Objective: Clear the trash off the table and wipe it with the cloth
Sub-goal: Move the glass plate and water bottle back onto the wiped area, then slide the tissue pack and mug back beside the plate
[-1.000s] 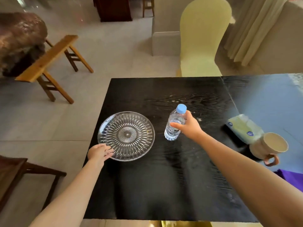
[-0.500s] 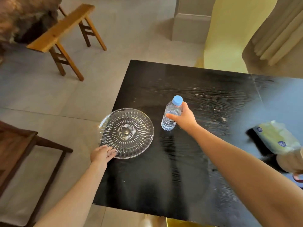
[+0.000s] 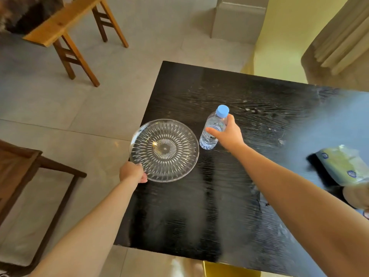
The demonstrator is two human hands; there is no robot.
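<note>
Two bare forearms entered from the lower edge of the frame and reached across a black, wood-grained table top (image 3: 199, 212). Left hand (image 3: 132, 173), at centre left, gripped the near-left rim of a round clear cut-glass plate (image 3: 179, 136), its fingers curled over the edge. The plate lay at the table's left side, with its left rim projecting past the table edge; whether it was lifted could not be told. Right hand (image 3: 229, 134), at centre, was wrapped around a small clear plastic water bottle (image 3: 207, 140), thumb across the label. The bottle stood upright just beside the plate's right rim, its light-blue screw cap (image 3: 222, 110) on. Pale specks dotted the table top beyond the bottle. At the right edge of the frame lay a yellow-green soft tissue pack (image 3: 341, 164), blurred, with a beige rounded object (image 3: 357, 196) just below it, too cut off to identify. On the grey tiled floor (image 3: 60, 108), a dark wooden seat frame (image 3: 30, 164) stood at lower left and a light wooden bench (image 3: 65, 23) at upper left. A pale yellow covered chair back (image 3: 283, 41) and beige curtain folds (image 3: 343, 37) occupied the upper right.
</note>
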